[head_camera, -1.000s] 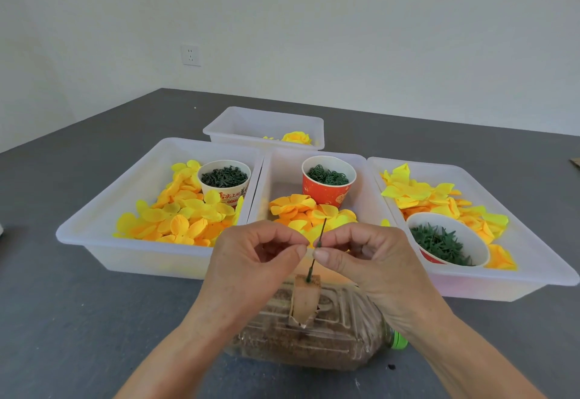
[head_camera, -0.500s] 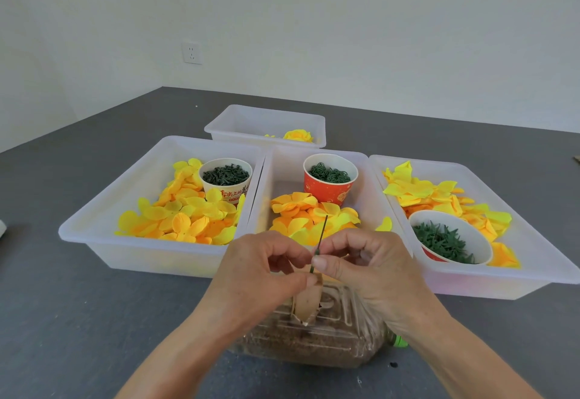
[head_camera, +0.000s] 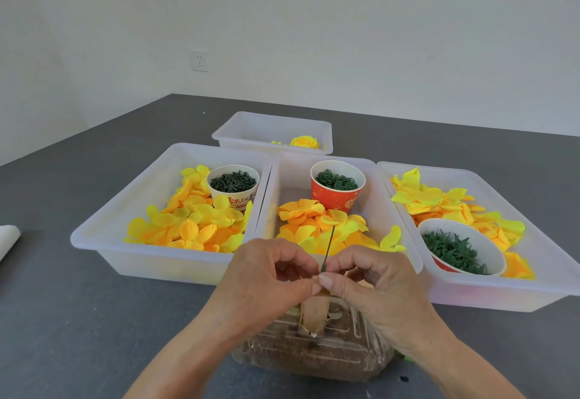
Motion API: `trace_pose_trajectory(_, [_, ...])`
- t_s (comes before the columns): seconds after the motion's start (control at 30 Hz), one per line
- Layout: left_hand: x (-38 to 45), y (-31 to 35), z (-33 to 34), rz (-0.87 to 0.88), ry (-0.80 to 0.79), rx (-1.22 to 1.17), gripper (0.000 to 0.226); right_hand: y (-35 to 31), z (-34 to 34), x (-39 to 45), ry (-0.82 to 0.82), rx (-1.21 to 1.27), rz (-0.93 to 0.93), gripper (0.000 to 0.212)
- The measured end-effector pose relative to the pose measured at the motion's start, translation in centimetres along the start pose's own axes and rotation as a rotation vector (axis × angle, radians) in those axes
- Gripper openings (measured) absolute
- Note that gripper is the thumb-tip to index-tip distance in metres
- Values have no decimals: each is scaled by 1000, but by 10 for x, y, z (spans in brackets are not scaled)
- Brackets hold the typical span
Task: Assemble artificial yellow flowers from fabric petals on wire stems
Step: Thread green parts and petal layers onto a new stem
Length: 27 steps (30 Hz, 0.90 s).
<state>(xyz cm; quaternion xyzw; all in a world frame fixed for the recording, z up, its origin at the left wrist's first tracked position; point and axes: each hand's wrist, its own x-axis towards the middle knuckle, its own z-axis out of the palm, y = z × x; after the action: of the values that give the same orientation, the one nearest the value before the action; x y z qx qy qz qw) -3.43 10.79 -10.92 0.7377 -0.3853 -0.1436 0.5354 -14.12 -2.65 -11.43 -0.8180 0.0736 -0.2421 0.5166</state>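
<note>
Item: one green wire stem, upright, pinched low down between the fingertips of your left hand and your right hand, both curled on it; its bare upper length rises free above your knuckles, presumably so a petal can be threaded down from the tip. Beneath your hands: a clear plastic bottle lying on its side on the worktop, filled with brown grainy matter, a tan flap at its cut opening; it probably serves as a weighted stand for the stem. Behind, within reach: left tray with yellow petals and a white cup of dark green parts; middle tray with orange-yellow petals and a red cup of green rings; right tray with petals and a tilted cup of green leafy pieces. Far tray: one finished yellow flower, likely the collecting place. Stock is sorted by kind, apparently in order of assembly.
</note>
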Motion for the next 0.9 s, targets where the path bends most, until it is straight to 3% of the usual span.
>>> trace_pose_trajectory(0.3, [28,-8,-23,-10,194,-30,38,4,-2,6,-40,149,72,14])
trace_pose_trajectory(0.4, [48,-17,-36,-15,352,199,30,-1,-11,11,-99,213,122,22])
trace_pose_trajectory(0.5, [70,-34,-56,-128,468,616,21,-6,-20,19,-95,178,123,12])
trace_pose_trajectory(0.63, [93,-57,-72,-380,156,1050,43,-4,-22,30,22,202,155,17])
trace_pose_trajectory(0.73, [106,-68,-70,-439,-51,1150,56,-4,-19,36,40,214,179,17])
trace_pose_trajectory(0.9, [118,-84,-64,-409,-47,1233,29,-2,-16,44,50,217,194,19])
